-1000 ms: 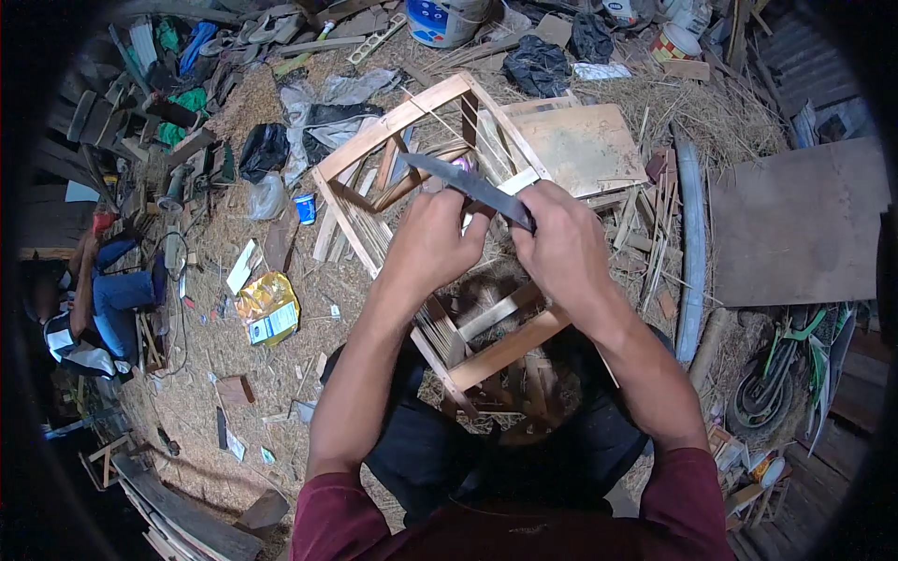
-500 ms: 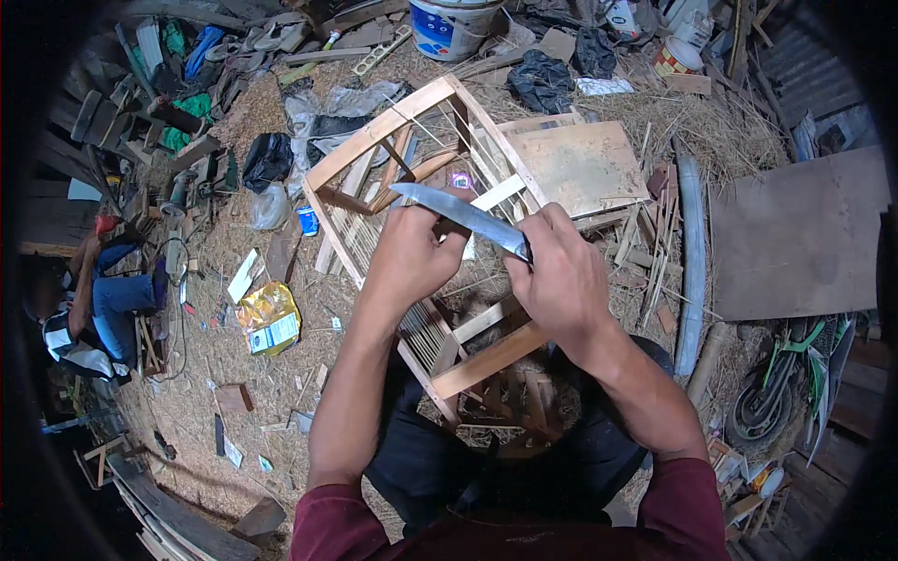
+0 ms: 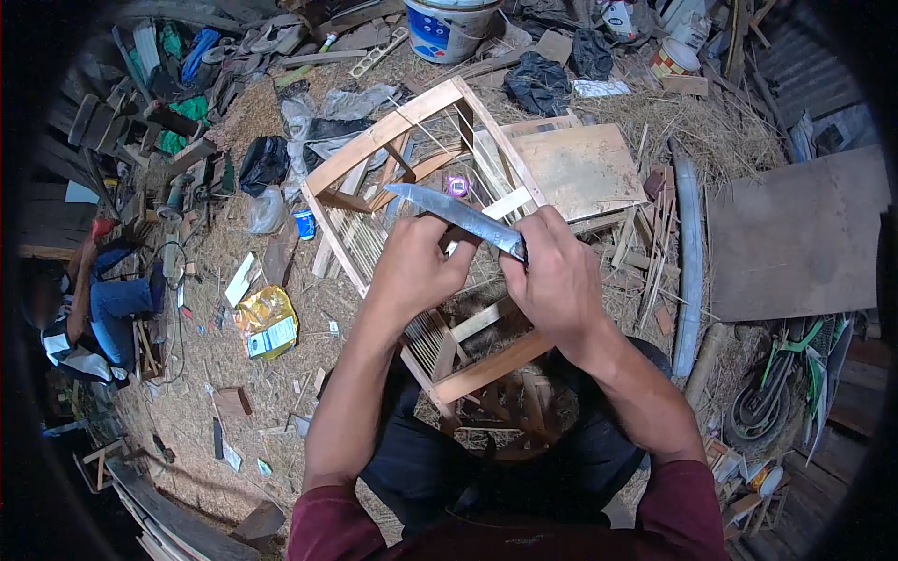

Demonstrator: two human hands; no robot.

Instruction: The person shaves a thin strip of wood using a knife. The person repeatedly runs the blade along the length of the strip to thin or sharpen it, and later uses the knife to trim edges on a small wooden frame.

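Observation:
A wide steel knife (image 3: 444,210) lies slantwise across the middle, its tip to the left, with my right hand (image 3: 552,280) closed on its handle end. My left hand (image 3: 412,262) is closed just under the blade; what it grips is hidden. Both hands are over a pale wooden frame (image 3: 327,168), tilted between my legs, with rows of thin sticks along its sides and a short light crossbar (image 3: 505,201). A small purple object (image 3: 457,186) shows through the frame beyond the blade.
A person (image 3: 112,309) crouches at the left. Around me lie a plywood board (image 3: 571,164), a larger panel (image 3: 795,234), a long grey pole (image 3: 690,271), a yellow bag (image 3: 267,323) and wood scraps. A bucket (image 3: 449,28) stands at the back, a motorbike (image 3: 776,383) at the right.
The knife and both my hands have come a little to the left and down from a second ago. The wooden frame has shifted slightly leftward.

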